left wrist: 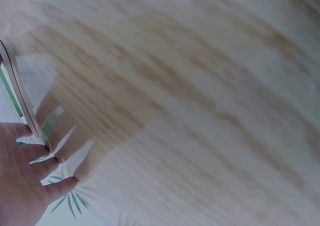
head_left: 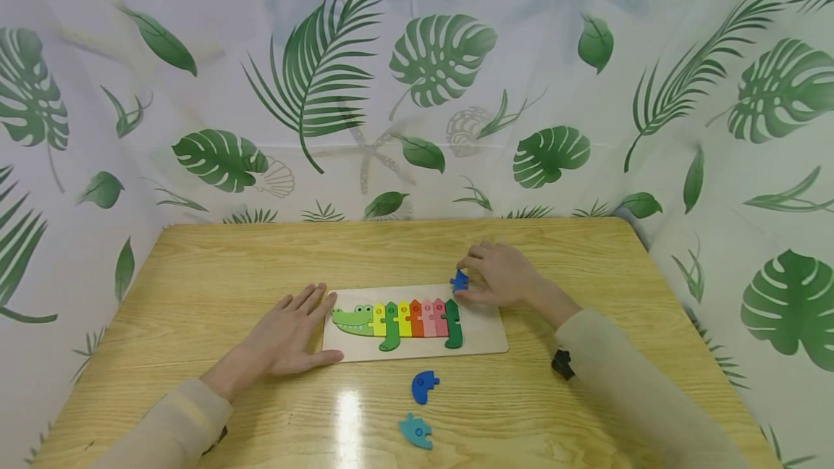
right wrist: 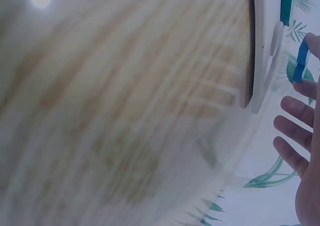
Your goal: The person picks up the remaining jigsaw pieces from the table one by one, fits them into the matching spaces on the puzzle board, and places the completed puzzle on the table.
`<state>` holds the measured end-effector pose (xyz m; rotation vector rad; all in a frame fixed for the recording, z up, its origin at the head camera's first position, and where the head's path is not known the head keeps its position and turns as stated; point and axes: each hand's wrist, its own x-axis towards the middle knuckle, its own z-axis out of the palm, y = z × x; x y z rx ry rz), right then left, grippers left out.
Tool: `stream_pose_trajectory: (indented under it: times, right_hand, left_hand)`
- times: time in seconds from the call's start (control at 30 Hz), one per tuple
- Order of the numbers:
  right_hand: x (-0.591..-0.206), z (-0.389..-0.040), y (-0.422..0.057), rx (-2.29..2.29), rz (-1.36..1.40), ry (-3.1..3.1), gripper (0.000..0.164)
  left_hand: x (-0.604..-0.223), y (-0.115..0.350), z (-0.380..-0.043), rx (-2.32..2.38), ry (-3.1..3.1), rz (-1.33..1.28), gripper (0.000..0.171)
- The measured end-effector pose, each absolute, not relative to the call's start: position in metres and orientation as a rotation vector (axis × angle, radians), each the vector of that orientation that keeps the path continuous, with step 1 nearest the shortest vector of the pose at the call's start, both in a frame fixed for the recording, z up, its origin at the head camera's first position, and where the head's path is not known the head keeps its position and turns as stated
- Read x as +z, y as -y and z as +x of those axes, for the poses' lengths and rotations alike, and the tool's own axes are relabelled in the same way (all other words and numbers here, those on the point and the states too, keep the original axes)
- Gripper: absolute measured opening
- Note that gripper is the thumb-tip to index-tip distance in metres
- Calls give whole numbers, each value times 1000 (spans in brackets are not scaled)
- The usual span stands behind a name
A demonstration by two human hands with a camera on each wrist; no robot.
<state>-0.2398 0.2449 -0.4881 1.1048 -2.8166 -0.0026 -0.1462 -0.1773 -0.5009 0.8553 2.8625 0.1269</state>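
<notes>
A wooden puzzle board (head_left: 417,350) lies on the table, with a crocodile made of coloured pieces on it: a green head (head_left: 352,319), several yellow, green, red and pink body pieces, and a dark green piece with a leg (head_left: 453,328) at the right end. My left hand (head_left: 293,339) rests at the board's left edge, its fingers spread out. Between thumb and index finger my right hand (head_left: 498,275) pinches a blue puzzle piece (head_left: 460,281) above the board's upper right part. The right wrist view shows that blue piece (right wrist: 301,61) edge-on, the other fingers apart from it.
In front of the board lie a blue curved puzzle piece (head_left: 423,386) and, nearer me, a teal pointed piece (head_left: 415,431). The wood-grain table (head_left: 260,259) meets a leaf-printed sheet (head_left: 456,165) at its back and sides.
</notes>
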Motion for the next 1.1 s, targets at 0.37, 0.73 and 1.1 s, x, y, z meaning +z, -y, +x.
stream_pose_trajectory:
  times: [0.37, 0.73, 1.1]
  right_hand:
    - [-485, -231, -248, 17, 1122, 2786, 56]
    - [-483, -221, -250, 81, 1166, 2711, 51]
    - [-489, -213, -251, 101, 1222, 2667, 49]
  left_hand:
    - [-502, 177, -148, 123, -2858, 849, 104]
    - [-503, 178, -148, 136, -2862, 852, 103]
    - [-503, 178, -148, 126, -2860, 853, 104]
